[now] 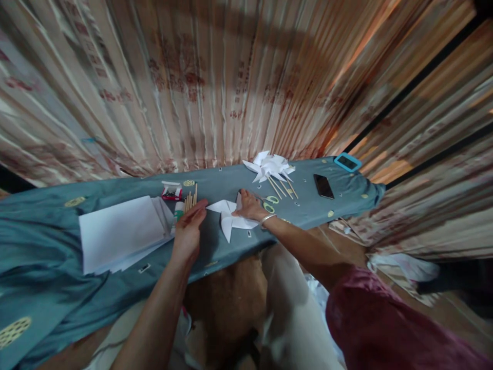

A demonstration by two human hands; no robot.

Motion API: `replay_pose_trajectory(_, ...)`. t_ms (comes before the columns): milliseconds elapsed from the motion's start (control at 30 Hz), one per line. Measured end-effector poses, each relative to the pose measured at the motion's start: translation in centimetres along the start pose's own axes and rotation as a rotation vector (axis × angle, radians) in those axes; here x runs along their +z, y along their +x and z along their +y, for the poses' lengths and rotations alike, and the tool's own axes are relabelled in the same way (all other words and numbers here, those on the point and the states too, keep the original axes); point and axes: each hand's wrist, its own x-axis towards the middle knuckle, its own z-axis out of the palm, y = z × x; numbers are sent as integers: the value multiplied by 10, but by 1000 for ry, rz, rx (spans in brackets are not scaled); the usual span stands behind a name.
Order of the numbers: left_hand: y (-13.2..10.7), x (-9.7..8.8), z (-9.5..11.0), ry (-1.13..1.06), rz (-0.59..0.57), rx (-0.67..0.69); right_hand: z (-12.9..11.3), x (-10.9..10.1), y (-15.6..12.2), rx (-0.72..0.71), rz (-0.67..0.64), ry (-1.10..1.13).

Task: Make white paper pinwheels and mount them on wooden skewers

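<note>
A white paper pinwheel lies on the cloth-covered table in front of me. My right hand is over its right side, thumb near the centre, holding it down. My left hand reaches in beside a bundle of thin wooden sticks, its fingers stretched out and nothing visible in them. Left of that hand is a green and white glue stick. Just behind lies a small red and white box with dark small items inside. Scissors with green and white handles rest right of my right hand, their blades partly hidden.
A stack of white paper occupies the left of the blue-green cloth. Finished-looking pinwheels on sticks are heaped at the back. A dark phone and a blue-framed device lie to the right. Patterned curtains hang behind.
</note>
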Motion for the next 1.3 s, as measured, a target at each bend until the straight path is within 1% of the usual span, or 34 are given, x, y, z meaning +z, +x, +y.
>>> replay_pose_trajectory(233,-3,3,7,38,-35,53,0,4,-2,-2,56,16)
replay_pose_trajectory(367,-3,4,5,29,-44,70,-1,4,-6,-9,72,35)
replay_pose_trajectory(467,-2,-1,-1,32,-29,62,-2,2,-11,1,72,51)
replay_pose_trajectory(600,3,-13,-10,44,-13,64,-5,-2,-18,-17,60,59)
replay_pose_trajectory(700,6,-20,-16,85,9,80,-5,-4,-21,-35,52,53)
replay_pose_trajectory(800,9,-23,-19,135,26,85,-3,-3,-21,-45,52,48)
replay_pose_trajectory(933,11,-20,-23,184,23,57,2,1,-22,-72,80,58)
replay_pose_trajectory(1100,10,-9,-34,100,46,-25,9,12,-27,-147,153,136)
replay_pose_trajectory(1200,10,-4,-39,69,53,-69,13,16,-27,-166,151,206)
replay_pose_trajectory(1300,12,-4,-42,59,65,-93,14,16,-24,-178,139,267)
